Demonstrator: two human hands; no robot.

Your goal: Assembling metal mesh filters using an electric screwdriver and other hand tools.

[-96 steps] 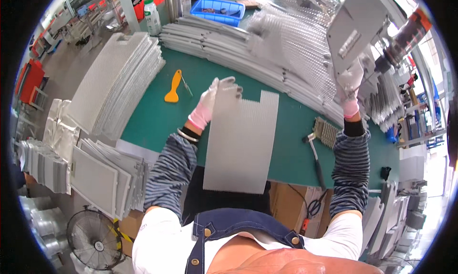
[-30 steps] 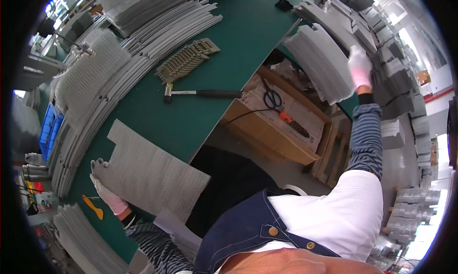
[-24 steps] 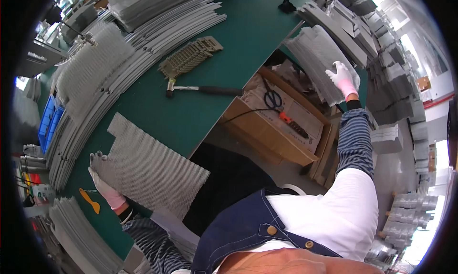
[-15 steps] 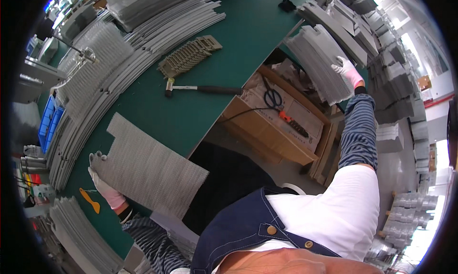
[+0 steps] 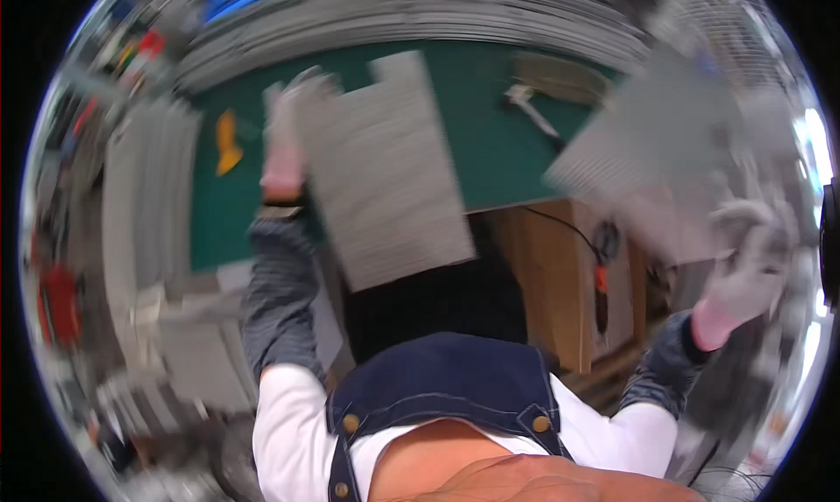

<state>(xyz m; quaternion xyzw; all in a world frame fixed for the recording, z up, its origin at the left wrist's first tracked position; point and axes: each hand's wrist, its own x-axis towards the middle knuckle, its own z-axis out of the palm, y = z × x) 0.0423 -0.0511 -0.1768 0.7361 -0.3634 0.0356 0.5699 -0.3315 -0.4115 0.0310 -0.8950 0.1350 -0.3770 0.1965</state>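
Observation:
A grey mesh sheet (image 5: 389, 165) with a notched far corner lies over the green tabletop, its near end reaching past the table edge. My left hand (image 5: 287, 130), in a whitish glove with a pink cuff, grips this sheet's left edge, fingertips near the far corner. On the right, my gloved right hand (image 5: 748, 261) holds a second mesh sheet (image 5: 661, 143) by its near right part. That sheet is raised and tilted, smeared by motion, and hides part of the table behind it.
An orange scraper (image 5: 227, 143) lies left of my left hand. A hammer (image 5: 534, 113) rests by a row of tan pieces (image 5: 560, 78). Stacked grey sheets (image 5: 420, 21) line the far side; more (image 5: 153, 187) stand left. Below the table's right side is a cardboard box (image 5: 547, 283).
My view has swung round. My right hand has left the stack on the right, bringing a mesh sheet toward the table. My left hand is still at the first sheet's edge.

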